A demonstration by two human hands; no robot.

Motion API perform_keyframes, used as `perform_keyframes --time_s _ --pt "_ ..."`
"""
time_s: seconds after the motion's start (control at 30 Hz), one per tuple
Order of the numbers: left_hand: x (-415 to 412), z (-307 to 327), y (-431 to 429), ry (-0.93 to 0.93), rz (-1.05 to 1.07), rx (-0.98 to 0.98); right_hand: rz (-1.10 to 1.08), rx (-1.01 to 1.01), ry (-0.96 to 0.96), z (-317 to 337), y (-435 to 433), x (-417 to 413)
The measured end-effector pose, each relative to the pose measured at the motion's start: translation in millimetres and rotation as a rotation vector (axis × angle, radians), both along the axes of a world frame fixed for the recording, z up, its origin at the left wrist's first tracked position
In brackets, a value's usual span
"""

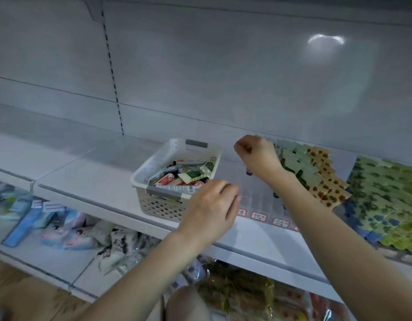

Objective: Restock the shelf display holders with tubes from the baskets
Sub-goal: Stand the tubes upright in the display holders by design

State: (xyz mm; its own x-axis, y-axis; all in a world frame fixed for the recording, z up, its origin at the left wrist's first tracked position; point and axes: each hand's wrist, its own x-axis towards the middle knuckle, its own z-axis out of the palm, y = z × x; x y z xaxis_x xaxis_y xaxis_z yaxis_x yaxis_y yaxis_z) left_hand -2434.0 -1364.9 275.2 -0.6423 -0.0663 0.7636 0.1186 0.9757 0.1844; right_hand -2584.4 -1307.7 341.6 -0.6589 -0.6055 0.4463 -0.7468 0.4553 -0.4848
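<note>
Left hand (212,207) hangs loosely curled, empty, at the basket's (154,205) 4 o'clock. Red-edged tags (259,216) are too blurred to read. Tubes (186,177) fill the basket, one showing a barcode. Right hand (258,156), at 2 o'clock, is fisted over the holder (258,200); I cannot tell if it pinches anything.

**Much Left Unseen at the Shelf**

The fingertips of the left hand (209,205) are turned away from view, and the near right corner of the basket (151,165) is covered by it. Whether anything is held by the right hand (256,156) cannot be told, as its fingers are curled out of sight. The print on the price labels (258,216) is too small to be read. The green packs (385,193) are cut off by the right edge. The lower-shelf goods (61,225) are blurred.
</note>
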Motion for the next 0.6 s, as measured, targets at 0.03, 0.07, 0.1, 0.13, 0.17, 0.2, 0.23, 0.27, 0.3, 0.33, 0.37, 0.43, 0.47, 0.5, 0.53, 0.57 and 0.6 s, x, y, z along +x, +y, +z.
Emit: perform_keyframes --time_s 0.03,0.07,0.1,0.13,0.17,0.2,0.23,0.27,0.3,0.33,0.37,0.43,0.47,0.5,0.53,0.57,0.6 --pt "3 8 -10 0.014 0.028 -0.003 0.005 -0.004 -0.015 -2 -4 3" --pt "4 16 -21 0.013 0.065 -0.006 0.014 -0.003 -0.019 -3 -8 5" --pt "5 23 -33 -0.023 0.110 0.009 0.028 0.009 -0.019 -5 -11 6" --pt "4 31 -46 -0.090 0.161 0.032 0.045 0.029 -0.022 -7 -15 6" --pt "3 36 -59 -0.191 0.223 0.053 0.062 0.051 -0.032 -9 -19 7" --pt "-1 40 -73 -0.283 0.285 0.065 0.075 0.075 -0.048 -9 -24 7" --pt "-6 42 -86 -0.350 0.339 0.079 0.081 0.108 -0.064 -9 -30 8" --pt "-11 42 -97 -0.418 0.382 0.098 0.080 0.156 -0.073 -8 -37 8" --pt "-16 42 -106 -0.485 0.415 0.116 0.071 0.219 -0.077 -8 -46 7" --pt "-23 40 -114 -0.554 0.440 0.136 0.055 0.288 -0.076 -7 -55 7" --pt "-29 38 -121 -0.630 0.460 0.156 0.029 0.350 -0.076 -6 -65 6" --pt "-40 31 -131 -0.784 0.483 0.187 -0.028 0.424 -0.088 -8 -83 1" --pt "-46 28 -136 -0.835 0.484 0.196 -0.041 0.436 -0.094 -9 -91 -1" --pt "-51 26 -139 -0.878 0.483 0.204 -0.040 0.445 -0.095 -10 -99 -3" --pt "-56 26 -141 -0.920 0.487 0.206 -0.032 0.452 -0.097 -11 -107 -5" --pt "-60 26 -141 -0.963 0.494 0.191 -0.017 0.456 -0.103 -12 -113 -6" --pt "-65 27 -143 -1.007 0.501 0.162 0.008 0.466 -0.112 -14 -118 -7"
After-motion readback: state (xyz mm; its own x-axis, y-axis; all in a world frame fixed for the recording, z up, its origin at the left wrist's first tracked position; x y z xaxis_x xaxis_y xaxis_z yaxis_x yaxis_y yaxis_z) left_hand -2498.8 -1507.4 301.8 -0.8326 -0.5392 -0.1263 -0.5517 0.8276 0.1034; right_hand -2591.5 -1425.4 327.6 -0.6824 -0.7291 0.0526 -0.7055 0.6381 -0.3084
